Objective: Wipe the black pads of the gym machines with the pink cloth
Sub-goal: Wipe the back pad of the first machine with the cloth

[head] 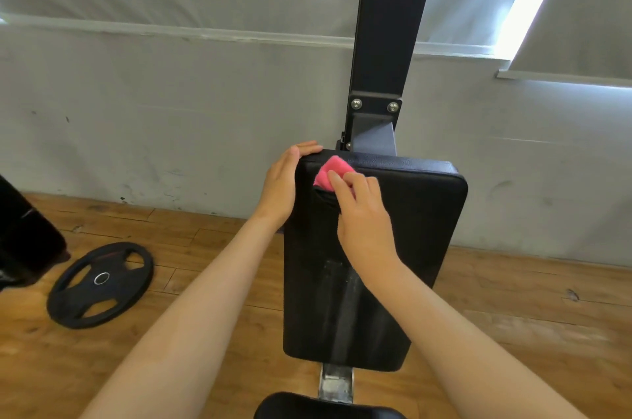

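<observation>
Wiping the black pad's [393, 247] far left corner.
My left hand [282, 186] grips that corner, steadying; my right hand [362, 213] pinches the bunched pink cloth [329, 171] there. I'd flatten the cloth and drag long overlapping strokes toward the near edge.

Most of the pink cloth [326, 170] under the right hand [364, 223]; fingers of the left hand [280, 186] behind the back pad [420, 213]
</observation>
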The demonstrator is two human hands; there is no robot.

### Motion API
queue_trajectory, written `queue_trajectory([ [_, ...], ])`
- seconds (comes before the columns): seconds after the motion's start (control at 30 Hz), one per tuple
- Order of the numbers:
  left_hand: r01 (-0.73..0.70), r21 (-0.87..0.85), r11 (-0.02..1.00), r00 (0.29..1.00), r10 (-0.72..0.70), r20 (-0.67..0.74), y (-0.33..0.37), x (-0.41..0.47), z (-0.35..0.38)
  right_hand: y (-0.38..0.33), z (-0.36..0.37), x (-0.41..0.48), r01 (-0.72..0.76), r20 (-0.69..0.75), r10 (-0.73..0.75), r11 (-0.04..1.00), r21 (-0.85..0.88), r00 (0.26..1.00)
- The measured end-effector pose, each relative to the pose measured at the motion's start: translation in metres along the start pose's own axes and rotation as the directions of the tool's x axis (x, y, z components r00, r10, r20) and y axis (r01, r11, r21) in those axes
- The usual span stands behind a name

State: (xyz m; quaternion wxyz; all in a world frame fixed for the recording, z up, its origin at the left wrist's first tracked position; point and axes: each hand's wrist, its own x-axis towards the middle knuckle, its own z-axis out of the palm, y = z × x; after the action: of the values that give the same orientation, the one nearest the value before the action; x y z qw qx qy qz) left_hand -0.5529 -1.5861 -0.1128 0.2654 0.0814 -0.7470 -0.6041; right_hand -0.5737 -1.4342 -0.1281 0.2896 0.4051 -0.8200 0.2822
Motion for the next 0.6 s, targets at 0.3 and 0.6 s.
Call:
queue_trajectory([
  [0.3,-0.217,0.398,0.892,0.976,0.193,0.100,-0.009,0.000,-0.008,0.009,0.041,-0.094,0.116,0.394,-0.095,0.993,-0.029,0.914],
  [0.6,-0.286,0.748,0.599,0.919,0.393,0.037,-0.023,-0.002,0.001,0.008,0.006,-0.086,-0.103,0.238,0.059,0.979,0.177,0.969],
])
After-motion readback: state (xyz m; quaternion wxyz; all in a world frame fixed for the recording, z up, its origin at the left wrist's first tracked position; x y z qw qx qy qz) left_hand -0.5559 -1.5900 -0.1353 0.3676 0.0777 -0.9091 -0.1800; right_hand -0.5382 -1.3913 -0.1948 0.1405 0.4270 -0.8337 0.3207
